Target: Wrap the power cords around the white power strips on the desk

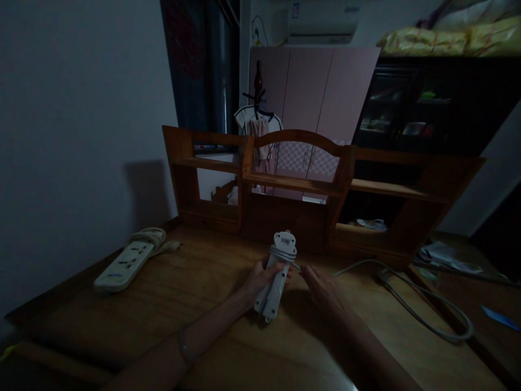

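Observation:
My left hand is closed around a white power strip, its back with a barcode label turned up toward me. Several turns of white cord wrap the strip near its far end. To the right of it, my right hand pinches the cord where it leaves the wrap. The loose cord reappears beyond my right hand and loops over the right side of the desk, with what looks like its plug there.
Another power strip, sockets up with its cord bundled, lies at the left by the wall. A wooden shelf unit rises along the desk's back. Plastic wrapping and a blue strip lie on a surface at the far right.

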Demonstrator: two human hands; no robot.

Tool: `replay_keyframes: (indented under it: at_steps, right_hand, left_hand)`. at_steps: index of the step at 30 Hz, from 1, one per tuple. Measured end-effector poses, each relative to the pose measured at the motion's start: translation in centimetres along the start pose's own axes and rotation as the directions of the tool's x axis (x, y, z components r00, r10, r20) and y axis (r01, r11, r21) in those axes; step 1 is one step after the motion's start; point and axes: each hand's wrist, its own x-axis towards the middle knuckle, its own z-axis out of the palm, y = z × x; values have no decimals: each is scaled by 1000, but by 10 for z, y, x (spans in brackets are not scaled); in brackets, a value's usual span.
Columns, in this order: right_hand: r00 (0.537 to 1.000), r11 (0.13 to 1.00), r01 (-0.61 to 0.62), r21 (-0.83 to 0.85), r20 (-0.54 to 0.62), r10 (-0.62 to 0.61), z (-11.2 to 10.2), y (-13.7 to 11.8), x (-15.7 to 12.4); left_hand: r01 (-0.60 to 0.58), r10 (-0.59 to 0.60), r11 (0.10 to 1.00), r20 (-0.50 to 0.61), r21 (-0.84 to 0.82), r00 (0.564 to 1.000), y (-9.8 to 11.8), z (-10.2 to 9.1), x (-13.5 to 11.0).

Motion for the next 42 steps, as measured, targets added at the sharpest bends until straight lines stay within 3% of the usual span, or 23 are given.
replay_keyframes:
  at_steps: [4, 12, 18, 23, 36, 42]
  right_hand:
    - [999, 999, -29, -25, 22, 30, -6, -4, -5]
    - [989, 978, 97, -186, 131, -73, -30, -9, -8]
    - [990, 973, 74, -217, 133, -46, -32, -14, -9]
    - [984, 971, 122, -206, 153, -91, -31, -18, -9]
    - [983, 990, -93, -105, 146, 108, -33, -23, -3]
    - [980, 985, -133, -106, 135, 147, -33, -15, -6]
  left_hand:
    - [-17, 15, 998, 37, 53, 999, 1, 1, -1]
    - [-46, 31, 982, 84, 183, 996, 1, 4, -6]
    - [-76, 55, 969, 95, 236, 994, 0, 5, -7]
    - [-78, 62, 965, 71, 251, 996, -1, 4, -5]
    - [-47, 19, 963, 104, 265, 994, -2, 11, -7]
    - [-6, -52, 974, 248, 228, 967, 2, 14, -16]
